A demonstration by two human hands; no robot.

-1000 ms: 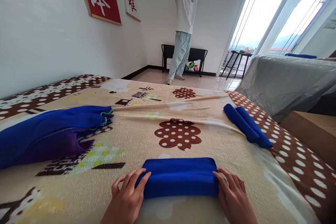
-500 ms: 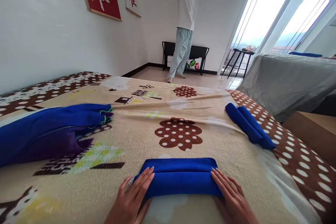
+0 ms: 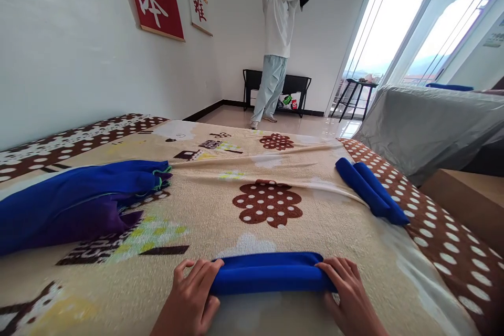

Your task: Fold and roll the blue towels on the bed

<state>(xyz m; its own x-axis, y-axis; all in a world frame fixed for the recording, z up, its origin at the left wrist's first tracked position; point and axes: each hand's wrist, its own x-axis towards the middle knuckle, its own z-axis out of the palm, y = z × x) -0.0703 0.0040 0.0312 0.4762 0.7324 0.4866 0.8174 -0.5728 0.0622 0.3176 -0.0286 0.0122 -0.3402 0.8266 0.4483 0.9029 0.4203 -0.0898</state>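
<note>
A blue cloth (image 3: 271, 279), folded into a narrow strip, lies across the bed in front of me. At its left end is my left hand (image 3: 196, 286), its fingers curled over the cloth and the thumb beneath on the near side. My right hand (image 3: 344, 283) grips the opposite end in the same way. Along the strip's far side a thin folded edge shows behind the thicker near roll. Two rolled blue cloths (image 3: 370, 189) rest side by side on the right part of the bed. On the left is a loose heap of blue and purple cloths (image 3: 90, 194) with green-stitched edges.
A patterned beige blanket (image 3: 205, 210) with brown polka-dot borders covers the bed. Beyond its far edge stands a person (image 3: 277, 37) with raised arms, by a black rack (image 3: 301, 84). To the right are a cardboard box (image 3: 464, 194), a sheet-covered piece (image 3: 433, 121) and a black stool (image 3: 356, 94).
The blue cloth has become narrower, its far edge drawn toward the near roll. My fingers, earlier lying flat on its ends, are now curled around them. The view has tilted up slightly.
</note>
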